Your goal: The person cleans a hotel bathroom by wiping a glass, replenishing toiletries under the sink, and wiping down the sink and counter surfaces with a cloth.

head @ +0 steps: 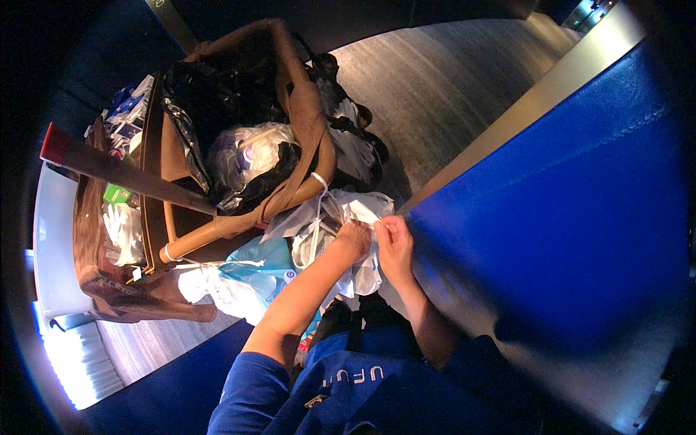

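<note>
A white plastic bag hangs by a white tie from the tubular frame of a cart. My right hand pinches the bag's upper edge between thumb and fingers. Beside it, my left hand is curled over the bag's mouth; its fingertips are partly hidden in the plastic. What fills the bag is hard to make out. Left of my forearm, a teal translucent bag and a knotted white bag hang from the same frame.
Inside the cart, a black bin liner holds a clear bag of waste. A red-tipped bar crosses the left side, near a pocket with white items and a green packet. Blue panels with a metallic edge stand at right.
</note>
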Demonstrator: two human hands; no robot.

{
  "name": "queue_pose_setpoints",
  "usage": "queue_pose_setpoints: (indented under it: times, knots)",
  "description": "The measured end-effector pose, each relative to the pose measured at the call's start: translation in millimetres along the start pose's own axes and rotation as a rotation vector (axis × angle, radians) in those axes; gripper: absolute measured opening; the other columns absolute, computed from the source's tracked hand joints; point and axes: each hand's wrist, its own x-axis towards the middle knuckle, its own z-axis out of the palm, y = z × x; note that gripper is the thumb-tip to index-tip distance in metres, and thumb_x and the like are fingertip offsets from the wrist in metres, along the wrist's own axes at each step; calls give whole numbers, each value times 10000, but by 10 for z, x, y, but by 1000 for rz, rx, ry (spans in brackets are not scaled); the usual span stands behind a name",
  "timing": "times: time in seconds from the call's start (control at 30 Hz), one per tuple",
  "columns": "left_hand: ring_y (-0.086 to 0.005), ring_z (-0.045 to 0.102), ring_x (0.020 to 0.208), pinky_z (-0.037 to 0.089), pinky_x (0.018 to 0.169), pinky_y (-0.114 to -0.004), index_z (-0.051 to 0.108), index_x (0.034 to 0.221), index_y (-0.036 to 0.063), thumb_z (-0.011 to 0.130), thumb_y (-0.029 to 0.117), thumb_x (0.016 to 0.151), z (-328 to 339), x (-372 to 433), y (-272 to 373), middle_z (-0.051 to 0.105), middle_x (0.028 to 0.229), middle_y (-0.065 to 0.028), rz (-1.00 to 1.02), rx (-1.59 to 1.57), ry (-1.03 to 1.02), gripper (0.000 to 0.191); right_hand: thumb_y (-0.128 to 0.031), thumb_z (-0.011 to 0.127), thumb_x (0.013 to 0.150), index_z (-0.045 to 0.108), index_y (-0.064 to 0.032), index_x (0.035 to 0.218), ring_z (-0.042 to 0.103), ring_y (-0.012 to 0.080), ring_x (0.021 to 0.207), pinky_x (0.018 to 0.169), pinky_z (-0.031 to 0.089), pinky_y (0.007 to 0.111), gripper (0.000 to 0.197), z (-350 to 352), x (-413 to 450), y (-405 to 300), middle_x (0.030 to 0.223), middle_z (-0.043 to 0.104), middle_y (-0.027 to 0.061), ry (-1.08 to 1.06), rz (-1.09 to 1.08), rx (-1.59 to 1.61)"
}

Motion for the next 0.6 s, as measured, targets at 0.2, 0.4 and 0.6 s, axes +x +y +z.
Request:
queue_pose_setpoints:
  times: [0.2,0.4,0.6]
  knots:
    - [-278,526,1173,425,962,-343,550,1250,81,485,253,880,-280,-15,62,550,1275,-134,-27,-142,274,413,-104,557,930,509,-9,944,485,66,698,635,408,213,107,-233,-426,-503,796,537,16,194,15,69]
    - [-329,562,1059,438,916,-369,561,1158,64,743,484,616,-152,-195,-111,620,1076,-132,123,-752,485,710,-106,556,925,503,-1,969,491,76,751,652,413,222,126,-248,-360,-320,824,538,30,72,15,46]
    - [-341,637,921,524,762,-419,676,824,5,607,114,734,-592,-1229,-98,648,953,-214,36,-289,162,157,-127,584,911,542,3,992,485,88,630,547,404,239,159,-196,-253,266,783,572,35,18,143,-6]
